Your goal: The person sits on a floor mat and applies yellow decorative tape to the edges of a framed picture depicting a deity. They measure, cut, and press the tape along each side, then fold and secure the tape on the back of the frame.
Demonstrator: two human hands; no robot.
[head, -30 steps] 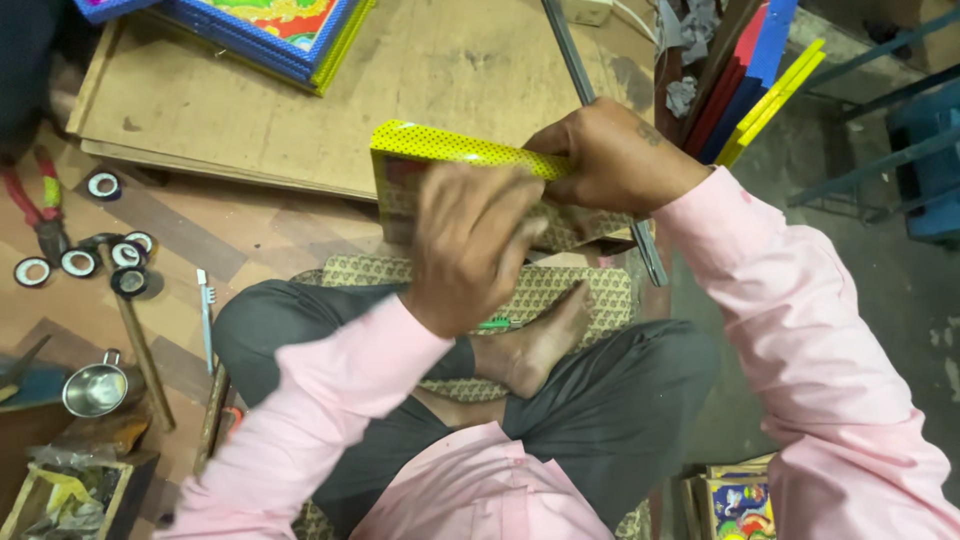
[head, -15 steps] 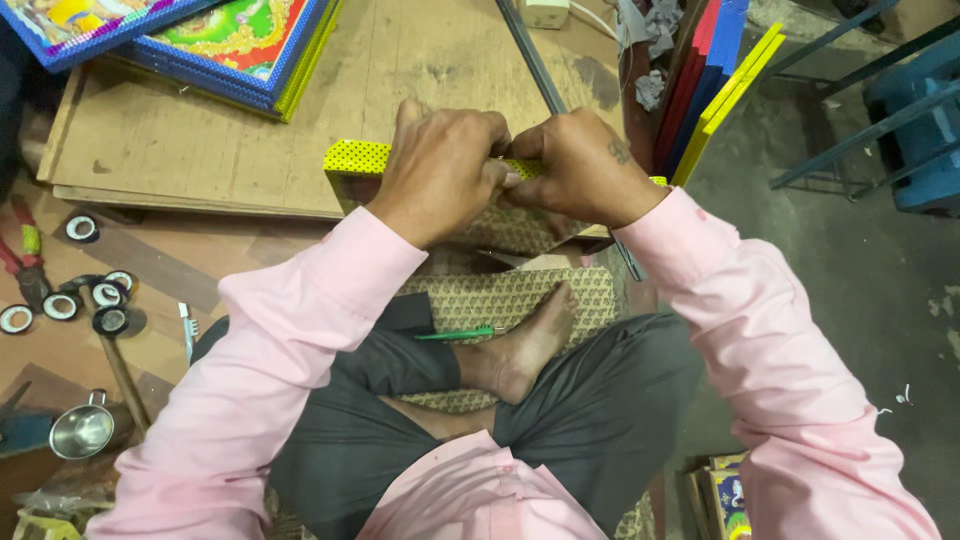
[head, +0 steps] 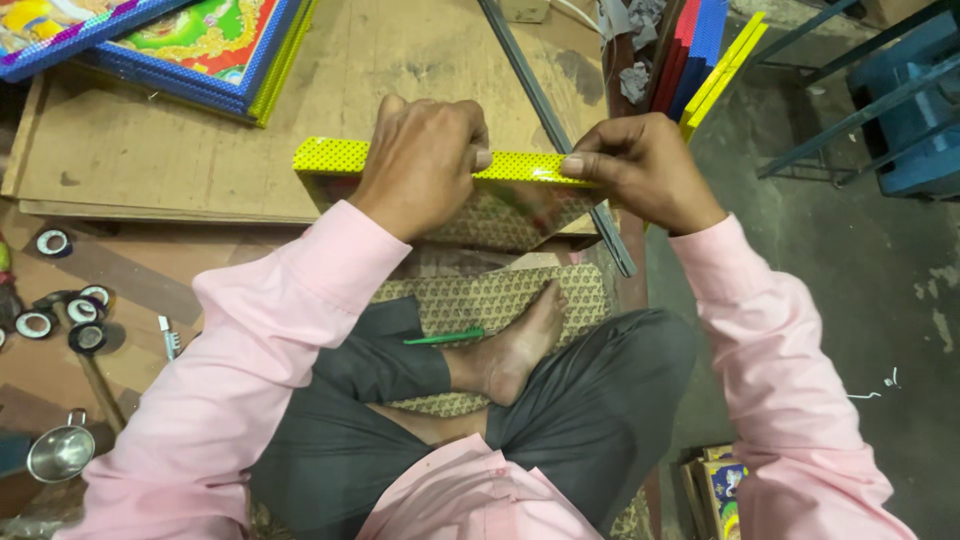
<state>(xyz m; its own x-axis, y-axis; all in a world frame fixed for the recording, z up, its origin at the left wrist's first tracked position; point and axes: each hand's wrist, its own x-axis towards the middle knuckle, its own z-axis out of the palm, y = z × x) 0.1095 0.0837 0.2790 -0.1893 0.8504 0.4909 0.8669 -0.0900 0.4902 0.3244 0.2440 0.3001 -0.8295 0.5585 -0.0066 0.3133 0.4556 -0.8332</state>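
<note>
A large plywood board lies on the floor, and framed pictures with blue beaded borders rest on its far left corner. A long grey metal bar runs diagonally across the board's right side. Red, blue and yellow frame mouldings lean upright beyond it. To the left, several tape rolls sit together on the brown floor, with a small steel strainer nearer. A green pen lies on the patterned mat. A blue metal stand occupies the far right.
</note>
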